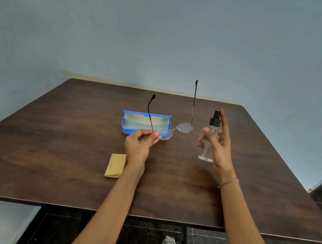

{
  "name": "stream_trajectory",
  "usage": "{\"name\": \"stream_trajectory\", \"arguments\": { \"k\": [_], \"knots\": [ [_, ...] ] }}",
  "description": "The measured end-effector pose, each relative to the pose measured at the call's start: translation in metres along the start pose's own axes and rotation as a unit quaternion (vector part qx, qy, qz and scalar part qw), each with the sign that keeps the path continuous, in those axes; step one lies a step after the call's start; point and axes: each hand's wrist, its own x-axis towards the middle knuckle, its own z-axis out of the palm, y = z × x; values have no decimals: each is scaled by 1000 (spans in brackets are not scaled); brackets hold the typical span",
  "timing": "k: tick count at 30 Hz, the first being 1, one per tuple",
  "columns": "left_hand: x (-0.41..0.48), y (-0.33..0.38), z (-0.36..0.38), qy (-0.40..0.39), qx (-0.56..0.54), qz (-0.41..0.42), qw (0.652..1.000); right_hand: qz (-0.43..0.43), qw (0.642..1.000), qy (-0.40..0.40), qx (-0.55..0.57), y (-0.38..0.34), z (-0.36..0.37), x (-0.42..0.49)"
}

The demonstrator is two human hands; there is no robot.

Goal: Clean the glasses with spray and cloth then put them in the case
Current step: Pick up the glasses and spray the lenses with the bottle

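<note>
At mid-frame our left hand [138, 145] pinches the glasses [184, 127], our right hand [219, 148] grips the spray bottle [206, 154]; wiping and casing look undone.

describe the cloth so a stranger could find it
Start at the dark wooden table, then find the left hand holding the glasses. Just left of its wrist lies the cloth: small, folded, mustard yellow with a zigzag edge, unlike the blue case farther back.
</note>
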Motion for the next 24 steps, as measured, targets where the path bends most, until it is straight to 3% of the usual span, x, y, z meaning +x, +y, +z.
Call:
{"name": "stream_trajectory", "arguments": {
  "k": [12,16,24],
  "knots": [
    [1,-1,-1,-16,-16,16,1000,112,983,-90,118,2,24,-18],
    [1,0,-1,-8,-19,13,1000,66,991,-115,21,1,26,-25],
    [2,0,-2,-5,-17,18,1000,-9,995,-90,-42,-9,29,-29]
  ]
}}
